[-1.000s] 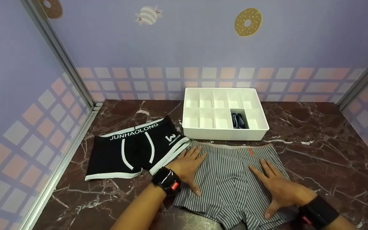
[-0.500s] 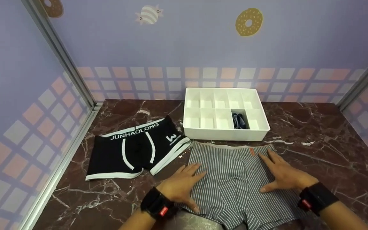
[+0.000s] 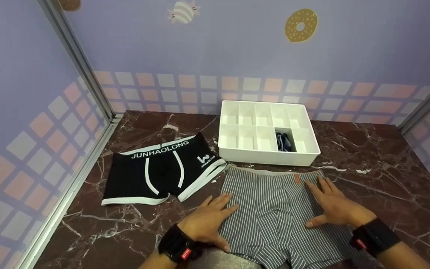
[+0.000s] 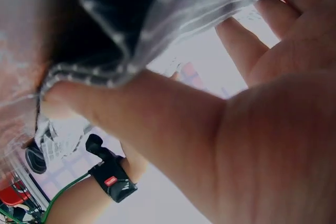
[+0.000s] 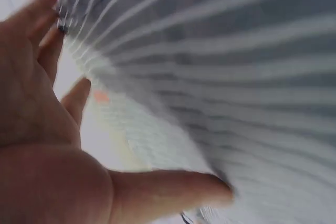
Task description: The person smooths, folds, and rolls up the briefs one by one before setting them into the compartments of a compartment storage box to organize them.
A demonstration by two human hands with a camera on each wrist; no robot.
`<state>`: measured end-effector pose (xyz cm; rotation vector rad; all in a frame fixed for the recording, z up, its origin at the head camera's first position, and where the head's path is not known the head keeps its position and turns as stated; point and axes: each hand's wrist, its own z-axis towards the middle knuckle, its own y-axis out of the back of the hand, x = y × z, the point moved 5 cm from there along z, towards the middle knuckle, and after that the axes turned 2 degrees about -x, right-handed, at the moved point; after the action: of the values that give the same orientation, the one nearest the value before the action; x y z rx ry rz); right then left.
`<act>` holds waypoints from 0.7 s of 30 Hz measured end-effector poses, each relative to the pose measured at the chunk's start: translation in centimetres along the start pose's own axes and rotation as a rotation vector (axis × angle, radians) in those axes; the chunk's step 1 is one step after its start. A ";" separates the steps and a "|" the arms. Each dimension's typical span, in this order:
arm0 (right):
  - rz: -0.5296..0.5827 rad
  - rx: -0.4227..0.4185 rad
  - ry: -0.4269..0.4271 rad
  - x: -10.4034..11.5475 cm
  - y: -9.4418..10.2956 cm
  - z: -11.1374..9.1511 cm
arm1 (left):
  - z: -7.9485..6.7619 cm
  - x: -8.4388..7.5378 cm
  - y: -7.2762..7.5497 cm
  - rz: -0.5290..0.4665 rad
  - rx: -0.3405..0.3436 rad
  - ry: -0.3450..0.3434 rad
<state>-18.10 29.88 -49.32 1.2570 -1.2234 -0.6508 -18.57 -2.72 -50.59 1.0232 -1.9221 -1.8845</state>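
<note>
Grey-and-white striped boxer briefs (image 3: 271,209) lie flat, waistband away from me, with a small orange tag near the right end of the waistband. My left hand (image 3: 204,223) rests along their left edge, fingers spread, thumb at the lower left hem. In the left wrist view the striped fabric (image 4: 205,3) meets the thumb and fingertips. Fingers spread and straight, my right hand (image 3: 340,207) lies on the right side of the boxers, fingertips close to the waistband. Black boxer briefs (image 3: 162,172) with white trim and lettering are spread out to the left.
Behind the striped boxers stands a white divided box (image 3: 267,157). One front-row compartment holds a folded dark blue cloth (image 3: 283,142). The marbled dark red tabletop (image 3: 99,235) meets patterned purple walls (image 3: 230,48) at the back and both sides.
My left hand has slid down the left edge of the striped boxers toward the hem. The right hand has shifted up and outward toward the right waistband corner. The head view has turned slightly.
</note>
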 end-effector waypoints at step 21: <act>-0.143 0.125 0.151 7.6 -3.9 -2.3 | -0.3 -0.1 0.3 0.008 0.011 0.032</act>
<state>-12.86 22.84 -50.25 1.4819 -1.0694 -0.5779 -18.38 -2.86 -50.23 1.0410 -1.9181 -1.8440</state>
